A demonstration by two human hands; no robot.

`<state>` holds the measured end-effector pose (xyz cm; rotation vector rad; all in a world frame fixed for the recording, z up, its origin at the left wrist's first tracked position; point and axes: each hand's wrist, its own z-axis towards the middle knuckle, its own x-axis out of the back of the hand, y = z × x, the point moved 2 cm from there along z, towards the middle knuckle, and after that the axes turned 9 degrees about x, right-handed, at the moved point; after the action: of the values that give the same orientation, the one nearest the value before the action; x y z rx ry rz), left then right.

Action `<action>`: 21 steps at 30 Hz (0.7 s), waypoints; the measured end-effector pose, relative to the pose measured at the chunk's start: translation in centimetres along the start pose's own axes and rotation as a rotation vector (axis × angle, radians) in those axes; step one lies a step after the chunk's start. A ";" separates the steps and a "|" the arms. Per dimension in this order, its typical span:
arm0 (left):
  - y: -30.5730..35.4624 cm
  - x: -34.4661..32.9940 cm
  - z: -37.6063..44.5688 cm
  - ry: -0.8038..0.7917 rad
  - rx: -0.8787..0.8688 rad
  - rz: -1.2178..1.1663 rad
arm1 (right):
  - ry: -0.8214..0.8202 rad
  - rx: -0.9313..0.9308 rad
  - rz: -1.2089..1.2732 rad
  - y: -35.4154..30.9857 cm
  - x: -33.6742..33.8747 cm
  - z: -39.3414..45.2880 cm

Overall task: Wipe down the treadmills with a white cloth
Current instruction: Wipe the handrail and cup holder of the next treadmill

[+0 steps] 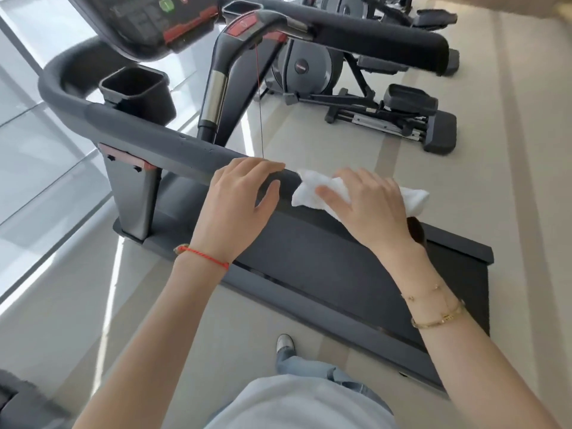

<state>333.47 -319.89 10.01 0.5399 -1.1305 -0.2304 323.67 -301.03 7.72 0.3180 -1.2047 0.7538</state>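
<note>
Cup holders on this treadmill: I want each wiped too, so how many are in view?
2. One cup holder sits inside the near handrail's bend, left of the console. The other is at the top, right of the console, partly cut off. More may be hidden.

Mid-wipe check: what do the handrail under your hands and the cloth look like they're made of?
The handrail looks like dark grey matte foam or rubber padding, slightly pitted with no glare. The cloth under the right hand looks like soft white terry or cotton, bunched into folds.
</note>
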 end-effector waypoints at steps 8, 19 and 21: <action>-3.6 -1.0 4.2 -0.059 -0.017 0.021 | -0.042 -0.053 -0.039 1.4 -0.7 0.2; -9.0 -0.6 8.7 -0.202 -0.145 0.052 | 0.257 -0.154 -0.180 -3.7 -4.7 3.6; -9.6 -0.7 9.3 -0.233 -0.191 0.045 | 0.312 -0.305 -0.264 -3.4 -4.6 3.6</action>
<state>325.64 -330.44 7.46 0.3229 -1.3288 -0.3654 322.66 -307.26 5.34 0.0976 -0.9411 0.3654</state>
